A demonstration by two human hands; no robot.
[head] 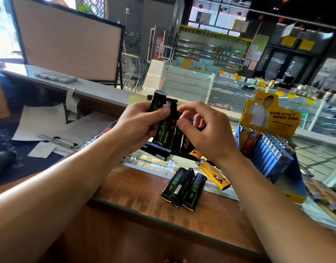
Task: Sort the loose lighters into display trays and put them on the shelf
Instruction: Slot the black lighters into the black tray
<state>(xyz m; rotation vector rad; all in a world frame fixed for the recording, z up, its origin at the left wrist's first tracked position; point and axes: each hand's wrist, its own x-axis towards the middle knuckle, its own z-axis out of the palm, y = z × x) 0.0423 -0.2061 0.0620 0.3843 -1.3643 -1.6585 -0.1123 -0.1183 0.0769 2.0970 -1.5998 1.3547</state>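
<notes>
While the left hand (142,124) grips an upright black lighter (159,118), the right hand's (207,133) fingers curl loosely.

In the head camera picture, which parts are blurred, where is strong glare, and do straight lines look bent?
Head view: the right hand is motion-blurred beside the black lighters held in the left hand; the three black lighters with green print on the wooden counter are sharper; the window at upper left is blown out white; the grey counter edge bows from wide-angle distortion.
</notes>
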